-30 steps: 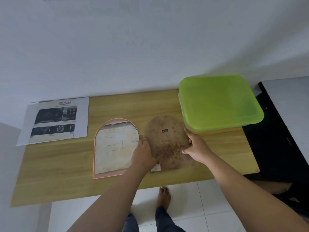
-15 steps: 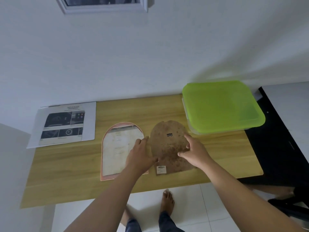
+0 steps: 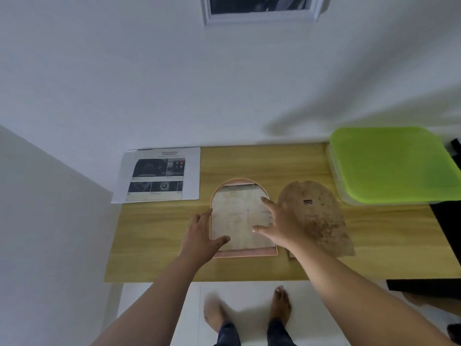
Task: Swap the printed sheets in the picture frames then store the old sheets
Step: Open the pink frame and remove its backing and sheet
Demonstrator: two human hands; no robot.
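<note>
An arch-shaped pink picture frame [image 3: 245, 253] lies flat on the wooden table [image 3: 274, 166], with a pale printed sheet [image 3: 239, 216] in it. My left hand [image 3: 202, 236] rests at the frame's left edge, fingers spread and the thumb on the sheet. My right hand [image 3: 282, 226] lies over the frame's right side, fingers straight and fingertips on the sheet. The brown arch-shaped backing board [image 3: 319, 216] lies on the table to the right of the frame, free of both hands. A white printed sheet with dark photos [image 3: 159, 174] lies at the table's far left.
A clear storage box with a lime green lid [image 3: 391, 163] stands at the table's far right. A white wall runs along the back, with a window frame [image 3: 259, 11] above. A dark surface [image 3: 446, 221] adjoins the table on the right. My bare feet [image 3: 249, 310] stand on white tiles.
Both hands have left the brown backing board and moved left onto the frame and its sheet. The board now lies alone on the table. The camera has tilted up and swung left.
</note>
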